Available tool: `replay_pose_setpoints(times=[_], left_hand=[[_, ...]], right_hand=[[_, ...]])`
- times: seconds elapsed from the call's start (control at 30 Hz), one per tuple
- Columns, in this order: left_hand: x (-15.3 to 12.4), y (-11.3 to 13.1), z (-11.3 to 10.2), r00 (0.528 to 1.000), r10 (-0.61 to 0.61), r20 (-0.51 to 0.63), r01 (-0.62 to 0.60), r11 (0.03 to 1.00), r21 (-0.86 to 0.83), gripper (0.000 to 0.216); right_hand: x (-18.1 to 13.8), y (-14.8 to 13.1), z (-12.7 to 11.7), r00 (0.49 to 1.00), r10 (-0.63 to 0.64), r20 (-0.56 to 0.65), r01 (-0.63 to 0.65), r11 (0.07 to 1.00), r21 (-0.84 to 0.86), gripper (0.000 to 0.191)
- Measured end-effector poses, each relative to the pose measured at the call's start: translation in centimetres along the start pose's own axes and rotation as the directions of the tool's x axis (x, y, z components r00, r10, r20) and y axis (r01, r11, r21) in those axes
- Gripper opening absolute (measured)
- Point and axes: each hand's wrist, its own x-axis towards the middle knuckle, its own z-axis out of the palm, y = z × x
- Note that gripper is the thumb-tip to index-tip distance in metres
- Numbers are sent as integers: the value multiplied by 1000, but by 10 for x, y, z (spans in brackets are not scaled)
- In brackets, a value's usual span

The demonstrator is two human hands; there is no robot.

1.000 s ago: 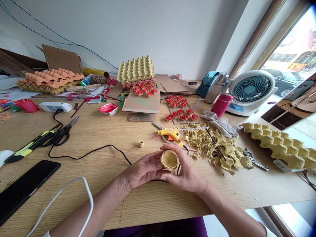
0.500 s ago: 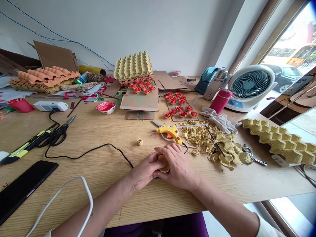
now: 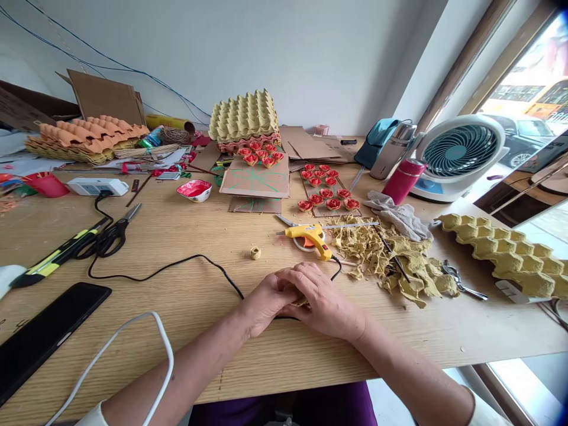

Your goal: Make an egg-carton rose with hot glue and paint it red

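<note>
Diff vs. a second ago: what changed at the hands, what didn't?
The right grip has folded leftward over the pale yellow cup, whose open mouth is now mostly hidden; the left grip stays on it. Nothing was let go. Glue gun and small curled piece stay put on the table.

No words, brands or numbers could be read with certainty. Dark, handwriting-like marks (image 3: 21, 323) stood on the wooden table (image 3: 173, 234) beside the black phone (image 3: 48, 334); print on the yellow glue gun (image 3: 312, 234) was too small, shapes by the orange bus (image 3: 548, 100) outside too blurred.
</note>
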Motion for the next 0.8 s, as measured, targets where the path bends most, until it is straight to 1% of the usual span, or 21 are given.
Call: replay_pose_setpoints(times=[0.1, 0.17, 0.27, 0.37, 0.43, 0.53, 0.6, 0.7, 0.8], left_hand=[[-1, 0, 1, 999, 34, 6, -34, 999, 19, 30], [-1, -1, 0, 999, 47, -9, -47, 999, -4, 30], [-1, -1, -1, 1000, 28, -2, -28, 998, -48, 33], [-2, 1, 0, 999, 13, 38, -12, 999, -30, 34], [-3, 2, 2, 999, 33, 30, -32, 999, -22, 34], [-3, 2, 6, 998, 58, -2, -58, 997, -59, 32], [-4, 2, 8, 999, 41, -3, -41, 997, -71, 31], [-5, 1, 8, 999, 40, 8, -40, 998, -44, 31], [-5, 0, 5, 997, 75, -11, -75, 997, -35, 29]], right_hand=[[-1, 2, -3, 998, -56, 33, 53, 995, 79, 47], [0, 2, -4, 999, -34, 11, 34, 999, 37, 48], [0, 2, -6, 1000, -1, -20, 0, 1000, -29, 44], [0, 1, -7, 998, -57, -3, 57, 997, 53, 38], [0, 0, -7, 997, -81, -5, 82, 994, 79, 44], [1, 0, -6, 999, -34, -18, 34, 999, -1, 49], [2, 1, -4, 1000, -9, -12, 8, 1000, -22, 42], [1, 3, -3, 999, -38, -4, 38, 998, 58, 37], [0, 4, -3, 1000, -19, -21, 20, 997, 75, 43]])
